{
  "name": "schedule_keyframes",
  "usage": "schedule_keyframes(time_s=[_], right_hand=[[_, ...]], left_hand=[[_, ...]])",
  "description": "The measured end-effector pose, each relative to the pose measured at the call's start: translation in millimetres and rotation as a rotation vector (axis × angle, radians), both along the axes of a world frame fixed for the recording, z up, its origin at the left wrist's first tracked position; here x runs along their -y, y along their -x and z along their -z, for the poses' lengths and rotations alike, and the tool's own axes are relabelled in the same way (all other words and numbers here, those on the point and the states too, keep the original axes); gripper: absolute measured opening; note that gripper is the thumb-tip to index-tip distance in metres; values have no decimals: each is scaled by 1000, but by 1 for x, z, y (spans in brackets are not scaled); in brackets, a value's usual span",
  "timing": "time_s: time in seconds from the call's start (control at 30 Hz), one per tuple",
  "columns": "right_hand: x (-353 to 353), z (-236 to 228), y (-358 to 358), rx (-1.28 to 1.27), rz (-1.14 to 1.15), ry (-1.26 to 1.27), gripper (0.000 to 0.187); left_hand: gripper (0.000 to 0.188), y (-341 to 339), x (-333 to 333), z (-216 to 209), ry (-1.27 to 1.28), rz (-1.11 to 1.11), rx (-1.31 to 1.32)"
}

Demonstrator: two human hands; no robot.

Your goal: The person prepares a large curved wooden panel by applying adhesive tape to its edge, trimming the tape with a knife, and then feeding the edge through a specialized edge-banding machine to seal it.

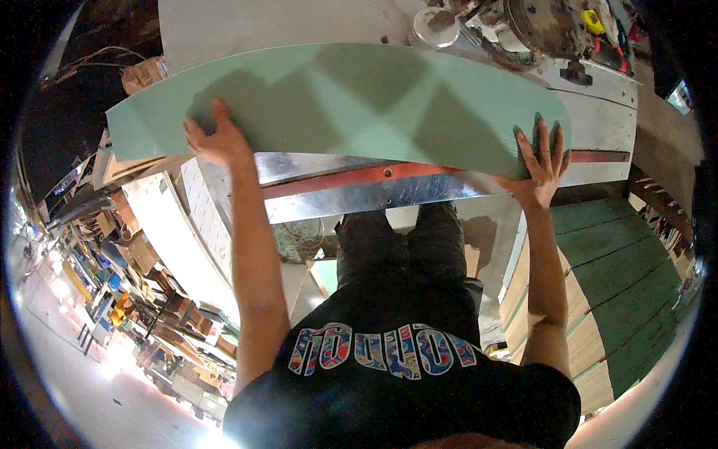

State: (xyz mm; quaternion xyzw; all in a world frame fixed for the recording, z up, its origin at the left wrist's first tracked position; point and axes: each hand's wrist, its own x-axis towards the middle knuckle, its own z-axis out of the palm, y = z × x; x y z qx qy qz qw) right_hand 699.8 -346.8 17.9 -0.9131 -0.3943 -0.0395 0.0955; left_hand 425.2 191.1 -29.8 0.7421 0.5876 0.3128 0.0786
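A long green board (359, 105) with a curved far edge lies across the work surface in front of me, with shadows falling on it. On its left part, near the closer edge, rests my left hand (218, 142), open, its thumb and fingers apart. My right hand (538, 168) lies open at the board's right end, fingers spread flat on top and thumb along the near edge. Just under the board's near side runs a shiny metal strip (359, 196) beside a red strip (336, 182).
Several green-faced boards are stacked (617, 262) at my right. A long white panel (176, 239) leans at the left, near cluttered shelves (149, 299). Beyond the board stand a round white-topped object (435, 28), dark machine parts (535, 26) and a yellow-handled tool (592, 21).
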Motion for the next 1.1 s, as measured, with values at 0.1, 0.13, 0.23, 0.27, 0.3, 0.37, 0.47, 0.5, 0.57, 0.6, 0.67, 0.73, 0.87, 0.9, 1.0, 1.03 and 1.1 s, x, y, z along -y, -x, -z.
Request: schedule_keyframes(time_s=[0.1,0.13,0.23,0.27,0.3,0.37,0.47,0.5,0.57,0.6,0.67,0.73,0.87,0.9,1.0,1.03,1.1], right_hand=[[-18,0,2,-21,2,13,102],[-23,-2,6,-39,5,34,102],[-36,-2,8,-13,-47,-53,102],[-40,-4,11,17,-47,-54,101],[-45,-3,11,13,-50,-44,100],[-51,-3,14,3,-52,-21,99],[-64,-2,17,19,-60,-49,98],[-69,-2,19,14,-65,-53,98],[-75,-6,22,3,-76,-58,97],[-79,-5,23,2,-83,-60,98],[-86,-5,28,2,-78,-52,99],[-91,-2,27,3,-96,-53,98],[-105,-5,31,-14,-122,-55,97],[-109,-6,33,-16,-123,-49,96],[-117,-4,35,-31,-147,-42,99],[-118,-3,36,-35,-153,-40,103],[-123,-2,38,-42,-172,-31,107]], left_hand=[[84,28,-64,-3,45,-3,-13],[86,38,-80,-10,75,-10,-46],[94,59,-126,-22,71,-12,-256],[97,65,-143,-22,52,-7,-333],[99,73,-159,-20,-43,70,-358],[103,87,-189,-14,-231,230,-403],[89,85,-229,-28,-225,605,-498],[86,85,-240,-33,-197,730,-510],[72,98,-276,-36,-160,814,-628],[69,110,-299,-36,-126,845,-630],[62,108,-322,-37,-135,886,-690],[61,114,-345,-34,167,846,-613],[61,134,-384,-30,295,801,-805],[61,138,-389,-31,276,807,-874],[58,162,-400,-38,467,775,-791],[56,167,-396,-39,437,776,-758],[53,182,-385,-41,375,772,-691]])
